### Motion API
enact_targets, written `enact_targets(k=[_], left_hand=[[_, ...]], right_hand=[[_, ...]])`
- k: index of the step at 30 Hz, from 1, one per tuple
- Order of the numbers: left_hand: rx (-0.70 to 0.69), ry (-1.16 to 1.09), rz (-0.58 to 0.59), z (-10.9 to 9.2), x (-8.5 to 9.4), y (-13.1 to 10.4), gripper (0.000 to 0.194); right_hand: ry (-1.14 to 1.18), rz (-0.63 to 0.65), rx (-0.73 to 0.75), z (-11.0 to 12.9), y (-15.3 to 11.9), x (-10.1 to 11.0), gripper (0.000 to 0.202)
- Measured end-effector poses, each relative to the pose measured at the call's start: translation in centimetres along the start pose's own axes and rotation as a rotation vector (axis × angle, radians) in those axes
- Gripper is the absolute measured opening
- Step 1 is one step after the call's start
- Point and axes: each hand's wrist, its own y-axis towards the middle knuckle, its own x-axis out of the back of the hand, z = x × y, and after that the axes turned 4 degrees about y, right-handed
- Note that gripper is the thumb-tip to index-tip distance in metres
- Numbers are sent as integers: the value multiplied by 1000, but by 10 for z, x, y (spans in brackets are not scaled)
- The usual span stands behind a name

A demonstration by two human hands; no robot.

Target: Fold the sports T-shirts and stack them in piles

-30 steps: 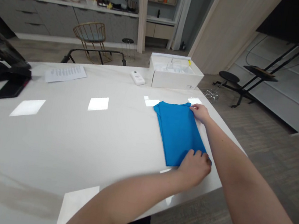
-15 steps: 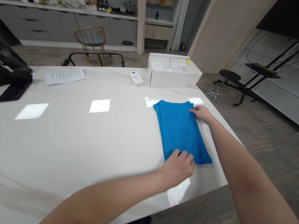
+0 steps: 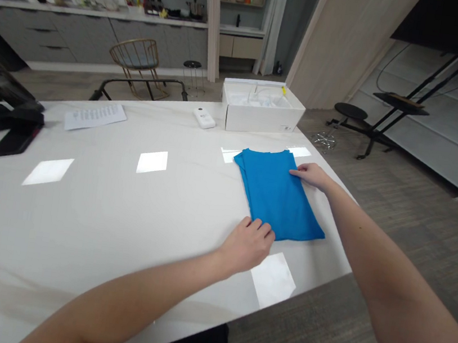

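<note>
A blue T-shirt (image 3: 279,193) lies folded lengthwise on the white table, its neck end away from me and a sleeve layer showing at the upper left. My left hand (image 3: 247,245) is at its near left corner, fingers curled down and closed on the hem; the fingertips are hidden. On the far right side, my right hand (image 3: 313,176) pinches the shirt's edge between thumb and fingers.
Beyond the shirt stands an open white box (image 3: 262,116) with clear plastic items inside. A small white device (image 3: 204,118) lies beside it. Farther left are a printed sheet (image 3: 95,117) and a black stand (image 3: 17,130). The white table (image 3: 119,224) ends just right of the shirt.
My left hand has slid left along the near hem to the corner. The right hand stays at the right edge, and the near hem lies slightly farther from me.
</note>
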Motion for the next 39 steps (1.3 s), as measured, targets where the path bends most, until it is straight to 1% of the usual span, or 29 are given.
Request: enact_targets(k=[2, 4, 8, 12, 13, 15, 17, 19, 21, 24, 26, 29, 31, 34, 37, 39], left_hand=[[0, 20, 42, 3, 0, -8, 17], [-4, 31, 73, 3, 0, -8, 20], [0, 16, 76, -6, -5, 8, 21], [-3, -9, 34, -16, -9, 18, 19], [-7, -17, 23, -18, -9, 17, 18], [-16, -37, 7, -21, -6, 11, 16], [-29, -60, 4, -20, 1, -2, 14], [-28, -71, 12, -11, 12, -22, 14], [-11, -66, 31, 5, 25, -47, 12], [42, -41, 74, 39, 47, -93, 11], [80, -25, 97, 64, 60, -130, 12], [156, -7, 117, 100, 74, -194, 16], [229, 1, 122, 122, 81, -242, 17], [363, 16, 117, 154, 89, -317, 21], [556, 60, 94, 186, 98, -390, 25], [718, 109, 69, 207, 106, -435, 27]], right_hand=[[-16, 48, -5, 2, -5, 2, 37], [-9, 42, -35, 4, -8, 1, 39], [-9, -49, -121, 3, -7, -3, 33], [-31, -170, -163, 1, -12, -8, 25], [-36, -213, -158, 3, -15, -9, 27], [-53, -311, -116, 11, -25, -12, 38], [-72, -388, -26, 26, -37, -16, 43], [-71, -377, 98, 48, -51, -22, 37], [-27, -293, 211, 76, -67, -31, 28], [62, -157, 319, 128, -92, -51, 24], [97, -97, 370, 166, -109, -68, 22], [152, -11, 436, 226, -134, -101, 22], [211, 45, 477, 266, -149, -127, 23], [308, 128, 541, 326, -164, -173, 22], [383, 201, 599, 393, -177, -226, 21], [428, 242, 630, 444, -189, -262, 19]])
